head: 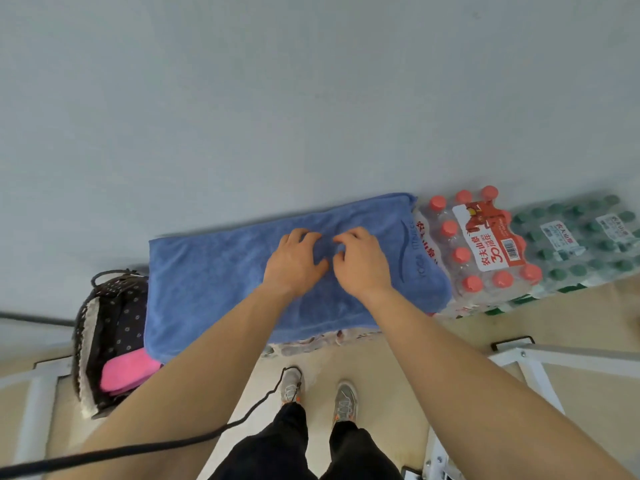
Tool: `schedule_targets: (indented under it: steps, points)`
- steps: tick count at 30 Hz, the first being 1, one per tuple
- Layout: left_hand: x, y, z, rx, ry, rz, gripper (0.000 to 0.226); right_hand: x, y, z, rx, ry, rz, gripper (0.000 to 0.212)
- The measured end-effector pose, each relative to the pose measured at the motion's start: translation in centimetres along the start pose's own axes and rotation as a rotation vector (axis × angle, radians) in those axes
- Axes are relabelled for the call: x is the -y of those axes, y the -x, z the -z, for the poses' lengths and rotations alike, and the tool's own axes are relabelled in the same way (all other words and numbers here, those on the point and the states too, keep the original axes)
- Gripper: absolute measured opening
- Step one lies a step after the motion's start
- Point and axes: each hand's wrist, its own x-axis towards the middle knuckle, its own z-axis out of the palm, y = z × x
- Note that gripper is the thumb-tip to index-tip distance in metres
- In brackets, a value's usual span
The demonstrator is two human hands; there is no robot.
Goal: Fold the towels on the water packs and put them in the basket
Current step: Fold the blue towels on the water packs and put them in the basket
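Note:
A blue towel (214,278) lies spread over the water packs against the wall. My left hand (294,263) and my right hand (362,263) sit side by side near the towel's middle, fingers curled and pinching the cloth. To the right of the towel, a water pack with red caps (485,247) shows uncovered. A dark dotted basket (104,327) stands on the floor left of the towel, with a folded pink towel (128,370) inside it.
A pack of green-capped bottles (581,237) sits at the far right. White metal frames (540,358) flank me on both sides. A black cable (207,434) crosses the floor near my shoes. The grey wall rises right behind the packs.

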Motion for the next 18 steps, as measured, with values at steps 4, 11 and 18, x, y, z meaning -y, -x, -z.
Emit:
schedule_targets:
  steps: [4,11,18]
  points:
    - [6.7,3.6,2.9,-0.042,0.04,0.177,0.052,5.5,2.0,-3.3,0.08,0.039,0.098,0.034]
    - [18.2,8.5,7.6,-0.145,0.118,0.336,0.045,14.8,5.0,-9.5,0.181,0.073,0.161,0.032]
    - [26.7,9.1,11.2,-0.03,0.274,0.394,0.055,22.9,8.4,-15.9,0.2,0.053,0.071,0.028]
